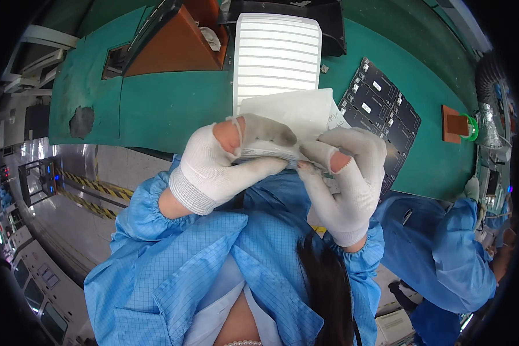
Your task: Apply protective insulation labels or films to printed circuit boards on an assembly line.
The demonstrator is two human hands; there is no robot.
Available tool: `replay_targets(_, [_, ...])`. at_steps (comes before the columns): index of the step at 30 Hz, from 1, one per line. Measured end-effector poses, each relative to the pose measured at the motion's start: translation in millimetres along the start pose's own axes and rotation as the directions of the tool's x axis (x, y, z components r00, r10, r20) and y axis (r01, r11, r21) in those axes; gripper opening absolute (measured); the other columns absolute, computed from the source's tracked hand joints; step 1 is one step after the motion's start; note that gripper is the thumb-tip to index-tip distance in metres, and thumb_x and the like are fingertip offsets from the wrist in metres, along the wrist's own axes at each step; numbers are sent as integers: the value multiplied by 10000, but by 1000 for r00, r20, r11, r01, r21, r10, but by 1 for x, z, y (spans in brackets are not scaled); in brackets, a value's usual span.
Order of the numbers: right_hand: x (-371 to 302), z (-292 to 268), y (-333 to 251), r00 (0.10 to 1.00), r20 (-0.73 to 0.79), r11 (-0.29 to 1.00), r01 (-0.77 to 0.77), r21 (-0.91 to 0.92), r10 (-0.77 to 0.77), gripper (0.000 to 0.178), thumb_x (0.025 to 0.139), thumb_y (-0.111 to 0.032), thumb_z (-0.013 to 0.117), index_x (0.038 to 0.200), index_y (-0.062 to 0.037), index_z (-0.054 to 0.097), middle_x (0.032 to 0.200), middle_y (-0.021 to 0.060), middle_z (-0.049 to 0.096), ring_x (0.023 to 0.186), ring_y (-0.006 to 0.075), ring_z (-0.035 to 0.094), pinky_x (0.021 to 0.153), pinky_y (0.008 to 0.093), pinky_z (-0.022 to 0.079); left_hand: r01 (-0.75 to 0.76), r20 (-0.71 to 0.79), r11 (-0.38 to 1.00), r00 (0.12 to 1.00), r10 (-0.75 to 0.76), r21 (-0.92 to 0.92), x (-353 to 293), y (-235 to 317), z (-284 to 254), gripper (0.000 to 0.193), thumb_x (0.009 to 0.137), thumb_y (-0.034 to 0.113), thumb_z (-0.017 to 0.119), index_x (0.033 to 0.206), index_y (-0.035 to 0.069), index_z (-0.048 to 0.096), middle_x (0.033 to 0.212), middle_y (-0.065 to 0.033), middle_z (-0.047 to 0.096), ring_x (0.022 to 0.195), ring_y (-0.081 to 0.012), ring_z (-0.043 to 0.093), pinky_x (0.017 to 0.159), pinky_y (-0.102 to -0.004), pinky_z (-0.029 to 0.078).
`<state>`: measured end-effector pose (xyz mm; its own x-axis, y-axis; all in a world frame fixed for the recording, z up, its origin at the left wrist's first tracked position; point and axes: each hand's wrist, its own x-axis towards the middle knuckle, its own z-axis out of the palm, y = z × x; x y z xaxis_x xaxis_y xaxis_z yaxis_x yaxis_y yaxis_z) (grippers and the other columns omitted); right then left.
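Head: white sheet [294, 106] between both hands, near front edge of green bench [173, 95]; label strips [277, 55] beyond, black boards [375, 118] right. Left hand [209, 164] pinches sheet, thumb nearest body. Right hand [352, 181] fingertips bunched at sheet edge; can't tell if gripping. Advice: hold sheet taut, work edge slowly, don't crease.

Pretty busy green table [173, 109] here, tbh, with a dark patch [82, 122] seen at its left end. A brown wedge-shaped stand [181, 55] is parked at the far side, a black bin [333, 34] is set beside it, and a striped label sheet [277, 57] is draped from the bin toward the near edge. Off right, black circuit boards [380, 112] are laid at a slant, and past those a brown block [454, 124] is placed right by a green ring [473, 128].
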<state>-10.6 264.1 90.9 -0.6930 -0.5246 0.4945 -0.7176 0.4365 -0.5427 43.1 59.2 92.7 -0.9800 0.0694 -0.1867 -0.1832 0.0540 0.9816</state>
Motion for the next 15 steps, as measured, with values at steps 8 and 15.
replay_targets(8, [-1, 3, -5, 993, -49, 987, 104, -122, -111, 205, 684, -4, 740, 863, -74, 668, 979, 62, 610, 909, 259, 557, 769, 364, 446, -19, 2, 996, 1000, 19, 89, 4, 1, 0, 310, 831, 56, 745, 1131, 14, 682, 1082, -91, 719, 1000, -172, 690, 884, -286, 550])
replay_targets(15, [-8, -9, 6, 990, -88, 992, -106, 69, 112, 246, 681, -51, 782, 895, -105, 674, 974, 43, 624, 918, 260, 575, 832, 373, 430, -86, 3, 989, 996, 86, 118, 5, 0, 1, 335, 837, 42, 729, 1161, -2, 659, 1097, -104, 712, 1012, -181, 686, 902, -294, 549])
